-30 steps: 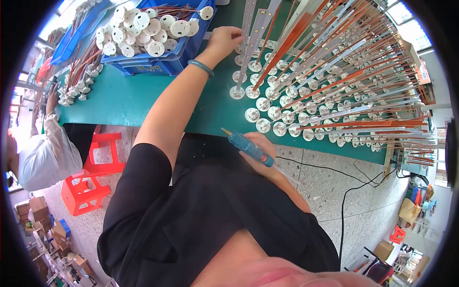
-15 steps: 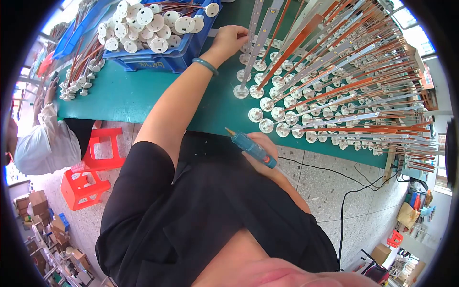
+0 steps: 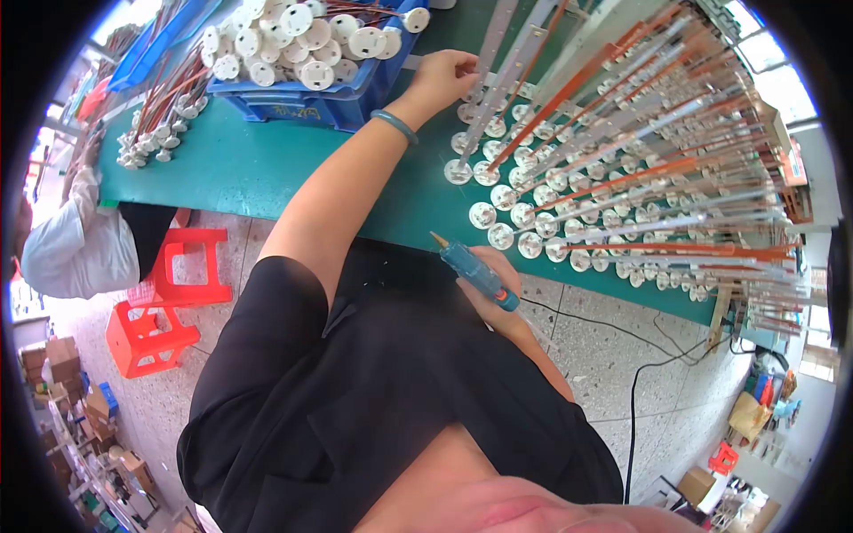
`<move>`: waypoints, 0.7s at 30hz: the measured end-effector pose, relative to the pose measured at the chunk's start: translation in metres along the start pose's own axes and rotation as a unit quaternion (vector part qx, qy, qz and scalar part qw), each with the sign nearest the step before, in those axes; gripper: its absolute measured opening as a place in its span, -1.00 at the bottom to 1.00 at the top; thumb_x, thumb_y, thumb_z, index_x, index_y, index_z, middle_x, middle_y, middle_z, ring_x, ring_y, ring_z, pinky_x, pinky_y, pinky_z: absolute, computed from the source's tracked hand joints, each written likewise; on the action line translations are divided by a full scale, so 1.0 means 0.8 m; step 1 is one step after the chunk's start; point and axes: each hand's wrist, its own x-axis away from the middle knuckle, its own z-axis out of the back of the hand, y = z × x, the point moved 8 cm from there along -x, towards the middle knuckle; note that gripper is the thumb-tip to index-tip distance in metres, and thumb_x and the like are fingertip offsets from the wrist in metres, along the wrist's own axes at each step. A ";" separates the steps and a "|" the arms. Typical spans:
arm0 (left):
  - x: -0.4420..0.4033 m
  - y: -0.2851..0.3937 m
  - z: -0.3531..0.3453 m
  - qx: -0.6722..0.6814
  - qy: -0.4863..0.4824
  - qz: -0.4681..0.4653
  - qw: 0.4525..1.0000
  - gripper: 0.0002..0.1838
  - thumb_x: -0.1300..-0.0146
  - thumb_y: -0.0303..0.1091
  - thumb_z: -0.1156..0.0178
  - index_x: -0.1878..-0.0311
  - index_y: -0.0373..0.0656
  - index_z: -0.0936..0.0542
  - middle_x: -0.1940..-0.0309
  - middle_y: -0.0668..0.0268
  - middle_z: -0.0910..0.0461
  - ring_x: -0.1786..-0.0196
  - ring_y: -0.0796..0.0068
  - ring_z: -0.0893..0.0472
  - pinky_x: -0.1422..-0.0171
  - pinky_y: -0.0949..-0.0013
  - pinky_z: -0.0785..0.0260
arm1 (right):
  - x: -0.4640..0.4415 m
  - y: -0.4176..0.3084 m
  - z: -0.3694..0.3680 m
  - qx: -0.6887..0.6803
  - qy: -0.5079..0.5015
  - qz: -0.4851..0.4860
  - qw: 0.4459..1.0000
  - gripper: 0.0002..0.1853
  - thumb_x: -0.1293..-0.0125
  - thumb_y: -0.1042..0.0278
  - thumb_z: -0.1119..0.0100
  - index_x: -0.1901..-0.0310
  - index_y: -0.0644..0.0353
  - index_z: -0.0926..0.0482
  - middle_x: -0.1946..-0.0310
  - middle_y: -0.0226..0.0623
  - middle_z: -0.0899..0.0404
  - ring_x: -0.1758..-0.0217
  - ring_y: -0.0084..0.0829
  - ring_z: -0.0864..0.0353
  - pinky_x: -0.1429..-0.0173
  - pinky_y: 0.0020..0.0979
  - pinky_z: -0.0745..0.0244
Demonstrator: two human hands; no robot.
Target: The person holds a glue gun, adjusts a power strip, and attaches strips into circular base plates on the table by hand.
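My left hand (image 3: 442, 78), with a bracelet at its wrist, reaches over the green table (image 3: 213, 182). Its fingers are pinched together beside an upright grey strip (image 3: 494, 55); what they hold is too small to tell. My right hand (image 3: 498, 271) is wrapped round a blue glue gun (image 3: 478, 274) in front of my body, its nozzle pointing up and left past the table's front edge. Many round white bases (image 3: 482, 215) stand in rows right of my left hand, carrying grey and orange-brown strips.
Left of my left arm, a blue crate (image 3: 311, 111) holds a pile of white discs (image 3: 367, 42). More strips with white ends (image 3: 160, 142) lie farther left. A co-worker's sleeve (image 3: 84, 195) and red stools (image 3: 191, 266) are at the left. A black cable (image 3: 633, 417) crosses the floor.
The view has shifted slightly, so the crate and bases appear farther right. Both hands keep nearly the same pose, my right one still round the glue gun. The co-worker's arm has moved a little.
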 end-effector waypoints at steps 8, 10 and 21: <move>0.020 0.002 0.019 0.029 0.036 -0.023 0.999 -0.69 -0.13 -0.39 -0.33 0.02 -0.17 -0.69 0.32 0.22 -0.73 0.28 0.43 -0.71 0.11 0.39 -0.56 | 0.006 0.007 0.004 -0.011 0.038 -0.003 0.999 -0.62 -0.02 0.55 -0.45 0.09 0.29 -0.57 0.08 -0.12 -0.63 0.06 -0.21 -0.64 -0.03 -0.32 -0.52; 0.027 0.004 0.024 0.033 0.027 -0.009 0.999 -0.68 -0.16 -0.39 -0.34 -0.01 -0.19 -0.68 0.30 0.23 -0.73 0.24 0.46 -0.71 0.09 0.40 -0.54 | 0.007 0.010 0.002 -0.008 0.038 -0.012 0.999 -0.63 -0.04 0.54 -0.45 0.09 0.29 -0.57 0.08 -0.13 -0.62 0.06 -0.22 -0.64 -0.03 -0.32 -0.53; -0.001 0.003 0.014 -0.025 -0.012 -0.014 1.000 -0.68 -0.11 -0.33 -0.35 0.03 -0.15 -0.69 0.29 0.26 -0.72 0.28 0.41 -0.68 0.08 0.37 -0.53 | 0.007 0.008 0.002 -0.037 0.030 -0.057 0.997 -0.66 -0.09 0.49 -0.44 0.08 0.29 -0.57 0.13 -0.20 -0.60 0.06 -0.30 -0.62 -0.05 -0.37 -0.49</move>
